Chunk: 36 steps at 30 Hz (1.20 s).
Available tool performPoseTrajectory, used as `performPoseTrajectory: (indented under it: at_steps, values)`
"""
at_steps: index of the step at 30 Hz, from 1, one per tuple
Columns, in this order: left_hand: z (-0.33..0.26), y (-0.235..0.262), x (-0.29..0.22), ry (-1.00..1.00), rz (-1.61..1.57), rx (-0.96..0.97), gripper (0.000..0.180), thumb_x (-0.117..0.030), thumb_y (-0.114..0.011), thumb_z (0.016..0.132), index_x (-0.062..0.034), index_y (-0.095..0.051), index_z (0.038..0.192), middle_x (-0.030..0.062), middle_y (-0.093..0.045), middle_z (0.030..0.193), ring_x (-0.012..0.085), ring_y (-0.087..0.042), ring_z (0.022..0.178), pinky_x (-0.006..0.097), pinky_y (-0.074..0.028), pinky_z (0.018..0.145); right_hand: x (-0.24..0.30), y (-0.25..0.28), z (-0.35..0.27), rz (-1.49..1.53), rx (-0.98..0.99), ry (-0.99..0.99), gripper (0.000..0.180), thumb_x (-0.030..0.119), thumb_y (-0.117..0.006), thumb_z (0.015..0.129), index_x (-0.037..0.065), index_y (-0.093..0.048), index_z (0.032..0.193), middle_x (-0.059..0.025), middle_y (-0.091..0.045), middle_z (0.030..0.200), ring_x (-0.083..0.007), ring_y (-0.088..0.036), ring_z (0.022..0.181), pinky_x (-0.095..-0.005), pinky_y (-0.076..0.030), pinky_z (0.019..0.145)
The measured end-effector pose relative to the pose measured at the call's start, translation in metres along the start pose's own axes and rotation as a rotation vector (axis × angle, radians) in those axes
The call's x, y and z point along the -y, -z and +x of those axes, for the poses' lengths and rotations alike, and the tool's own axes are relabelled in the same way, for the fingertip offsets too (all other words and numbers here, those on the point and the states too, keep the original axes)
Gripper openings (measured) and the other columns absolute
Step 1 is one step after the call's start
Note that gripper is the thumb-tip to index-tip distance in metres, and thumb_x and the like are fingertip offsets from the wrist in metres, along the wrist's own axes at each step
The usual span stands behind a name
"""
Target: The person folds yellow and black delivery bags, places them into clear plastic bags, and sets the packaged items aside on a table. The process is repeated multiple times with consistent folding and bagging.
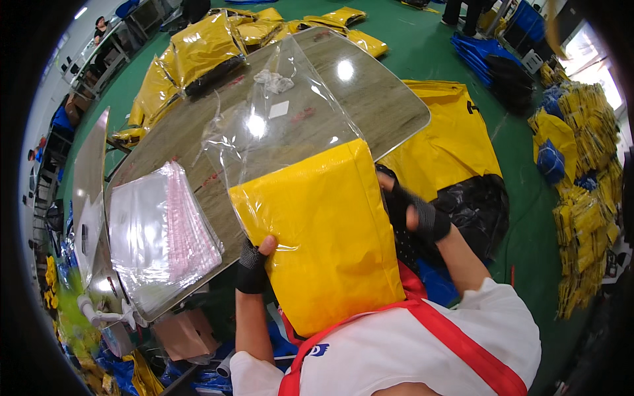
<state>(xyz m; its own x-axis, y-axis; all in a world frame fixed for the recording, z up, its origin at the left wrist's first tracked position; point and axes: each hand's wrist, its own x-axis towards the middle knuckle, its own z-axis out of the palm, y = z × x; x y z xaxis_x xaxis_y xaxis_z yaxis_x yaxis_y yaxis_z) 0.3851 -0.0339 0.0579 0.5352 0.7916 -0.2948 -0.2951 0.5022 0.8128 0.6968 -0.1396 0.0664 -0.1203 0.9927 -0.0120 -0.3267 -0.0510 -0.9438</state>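
Note:
A folded yellow tarp-like sheet (pixel 320 231) slants from my chest up to the table. My left hand (pixel 253 264), in a black fingerless glove, grips its left edge with the thumb on top; the other fingers are hidden beneath. The far end of the sheet lies at the mouth of a clear plastic bag (pixel 297 119), which stretches across the table; how far inside it sits I cannot tell. At the sheet's right edge is my right hand (pixel 416 208), also gloved. It is blurred, and its fingers are partly hidden near the edge.
The wood-patterned table (pixel 383 99) has rounded corners. A stack of clear plastic bags (pixel 158 231) lies at its left. Yellow packages (pixel 205 53) are heaped beyond it. A large yellow and black piece (pixel 456 132) lies at the right, and piled yellow bundles (pixel 581 145) stand farther right.

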Motion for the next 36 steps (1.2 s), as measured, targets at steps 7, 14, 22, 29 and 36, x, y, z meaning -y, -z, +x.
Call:
performPoseTrajectory:
  at_steps: [7,14,22,29,36]
  values:
    - [0.020,-0.004,-0.026,-0.162,0.190,-0.033,0.057,-0.022,-0.072,0.079,-0.0029,-0.046,0.126,0.0111,-0.059,0.115,0.0217,-0.060,0.101,0.034,-0.049,0.087,-0.038,-0.024,-0.026,-0.360,0.076,-0.090,0.066,0.016,-0.071,0.081,0.003,-0.039,0.136,-0.0072,-0.051,0.130,-0.0194,-0.048,0.117,-0.0320,-0.038,0.100]
    - [-0.026,-0.015,0.004,0.182,0.121,0.095,0.063,-0.028,-0.075,0.075,-0.0016,-0.049,0.126,0.0099,-0.060,0.116,0.0215,-0.059,0.104,0.035,-0.045,0.094,0.000,-0.024,-0.001,0.154,-0.306,-0.217,0.075,0.026,-0.080,0.071,0.005,-0.043,0.133,-0.0057,-0.054,0.126,-0.0198,-0.053,0.112,-0.0353,-0.040,0.099]
    - [-0.064,0.001,0.022,0.161,0.279,0.115,0.069,-0.033,-0.080,0.071,-0.0044,-0.049,0.126,0.0089,-0.058,0.120,0.0209,-0.055,0.109,0.034,-0.042,0.096,0.016,-0.017,-0.001,0.590,0.085,0.010,0.084,0.020,-0.081,0.070,0.003,-0.035,0.138,-0.0067,-0.048,0.132,-0.0192,-0.045,0.121,-0.0333,-0.036,0.102]
    - [-0.045,-0.005,0.013,0.007,0.381,0.035,0.060,-0.031,-0.070,0.081,-0.0032,-0.046,0.127,0.0095,-0.055,0.122,0.0208,-0.054,0.109,0.035,-0.042,0.094,-0.037,-0.028,-0.019,-0.104,0.007,0.017,0.077,0.014,-0.078,0.073,0.005,-0.037,0.138,-0.0063,-0.048,0.133,-0.0197,-0.046,0.120,-0.0331,-0.035,0.102]
    - [-0.025,0.005,-0.002,-0.019,0.196,-0.126,0.058,-0.038,-0.064,0.085,-0.0012,-0.046,0.127,0.0118,-0.058,0.118,0.0230,-0.058,0.102,0.035,-0.047,0.089,-0.042,-0.023,-0.011,-0.163,0.139,-0.120,0.074,0.016,-0.080,0.071,0.002,-0.043,0.134,-0.0072,-0.051,0.130,-0.0185,-0.046,0.120,-0.0314,-0.035,0.103]
